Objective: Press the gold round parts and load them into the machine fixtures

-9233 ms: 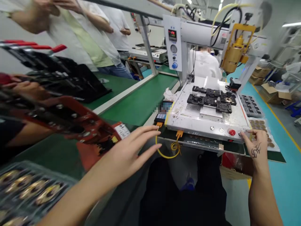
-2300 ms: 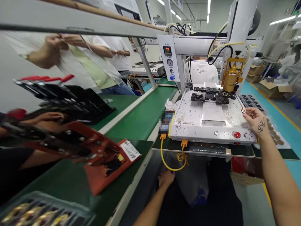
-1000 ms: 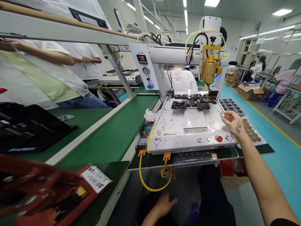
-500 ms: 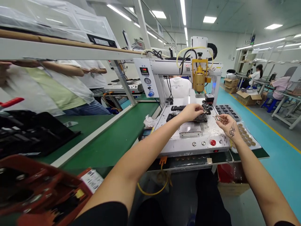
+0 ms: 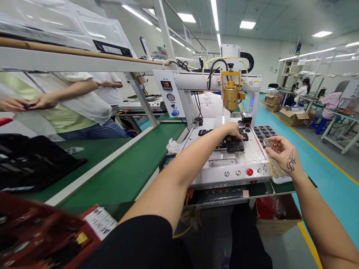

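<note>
My right hand [image 5: 280, 149] pinches a round, gold-rimmed disc [image 5: 268, 143] between thumb and fingers, right of the white machine bed. My left hand [image 5: 233, 130] reaches over the black fixture [image 5: 235, 145] on that bed, its fingers pressed together at the fixture's upper right; whatever they hold is too small to make out. The brass-coloured dispensing head [image 5: 231, 98] hangs above and just behind my left hand. Under and beyond my right hand lie a tray of black parts [image 5: 263, 131] and a sheet of round discs [image 5: 277, 172].
A red button [image 5: 249, 172] sits on the machine's front panel. Left of it is a green work surface [image 5: 126, 164]. A red metal tool [image 5: 33, 231] fills the lower left. People stand at the left; others sit far right. An open carton [image 5: 277, 220] is below.
My right hand has moved right, away from the bed, with the disc. My left hand has shifted slightly down at the fixture, which now sits nearer the front. The view has shifted a little.
</note>
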`<state>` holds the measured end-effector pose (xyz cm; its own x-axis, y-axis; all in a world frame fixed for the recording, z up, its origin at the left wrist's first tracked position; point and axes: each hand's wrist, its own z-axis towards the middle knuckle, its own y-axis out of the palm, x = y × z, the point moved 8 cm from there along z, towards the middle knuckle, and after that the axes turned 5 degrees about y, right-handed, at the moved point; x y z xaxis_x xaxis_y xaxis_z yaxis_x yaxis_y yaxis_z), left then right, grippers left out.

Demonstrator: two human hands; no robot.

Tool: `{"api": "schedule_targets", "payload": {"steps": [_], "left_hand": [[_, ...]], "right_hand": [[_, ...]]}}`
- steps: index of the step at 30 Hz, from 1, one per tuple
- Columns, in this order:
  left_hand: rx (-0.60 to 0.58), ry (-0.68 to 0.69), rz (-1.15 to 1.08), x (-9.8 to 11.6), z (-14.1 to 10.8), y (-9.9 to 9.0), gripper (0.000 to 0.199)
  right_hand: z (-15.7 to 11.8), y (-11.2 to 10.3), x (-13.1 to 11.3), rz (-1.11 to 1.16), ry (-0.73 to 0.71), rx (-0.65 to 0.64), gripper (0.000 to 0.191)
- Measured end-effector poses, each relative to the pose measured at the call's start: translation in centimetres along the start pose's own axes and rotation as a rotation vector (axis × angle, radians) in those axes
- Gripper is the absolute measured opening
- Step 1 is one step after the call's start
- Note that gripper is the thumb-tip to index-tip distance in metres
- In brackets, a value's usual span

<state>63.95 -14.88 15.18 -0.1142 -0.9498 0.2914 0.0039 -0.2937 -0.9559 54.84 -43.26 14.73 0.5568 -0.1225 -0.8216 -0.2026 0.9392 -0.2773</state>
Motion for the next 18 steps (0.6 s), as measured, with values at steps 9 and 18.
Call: {"api": "schedule_targets", "payload": {"steps": [9,18], "left_hand": [[0.228,0.048,-0.106,2.4,-4.1,-3.5,0.022],[0.497,0.045,-0.452,0.8,-17.3,-8.3,0.032]], "right_hand": [[9.3,7.3,4.3,-0.123,0.014,-0.208,0.049],[14.3,13.1,5.6,-0.296,0.016,-0.632,0.038]]}}
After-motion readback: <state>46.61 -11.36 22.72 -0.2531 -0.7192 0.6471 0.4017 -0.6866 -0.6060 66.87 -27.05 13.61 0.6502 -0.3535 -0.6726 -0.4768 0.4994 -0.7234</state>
